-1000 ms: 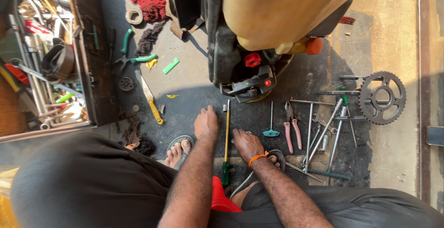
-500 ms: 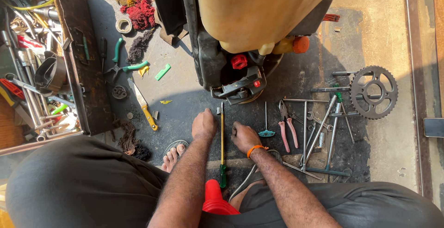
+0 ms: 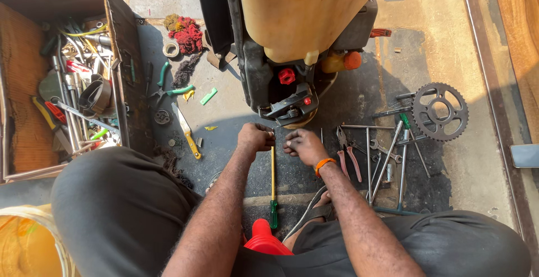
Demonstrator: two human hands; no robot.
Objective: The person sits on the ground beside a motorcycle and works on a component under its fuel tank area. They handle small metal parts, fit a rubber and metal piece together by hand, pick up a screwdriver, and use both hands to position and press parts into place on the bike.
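My left hand (image 3: 255,137) is closed in a fist just below the black lower part (image 3: 289,105) of a machine with a large yellow tank (image 3: 303,13). My right hand (image 3: 303,143), with an orange band at the wrist, is beside it with its fingers curled toward the left hand; I cannot tell whether it pinches anything. A long screwdriver (image 3: 273,178) with a yellow shaft and green handle lies on the floor between my forearms, its tip near my left fist.
An open toolbox (image 3: 126,69) full of tools stands at the left. Green pliers (image 3: 165,86), a yellow-handled blade (image 3: 188,134) and a red rag (image 3: 187,34) lie beside it. At the right lie pink-handled pliers (image 3: 348,153), several wrenches (image 3: 387,159) and a sprocket (image 3: 439,111).
Both hands have lifted off the floor by the screwdriver and moved up toward the machine's base, their fingers curling shut. The view has shifted closer.
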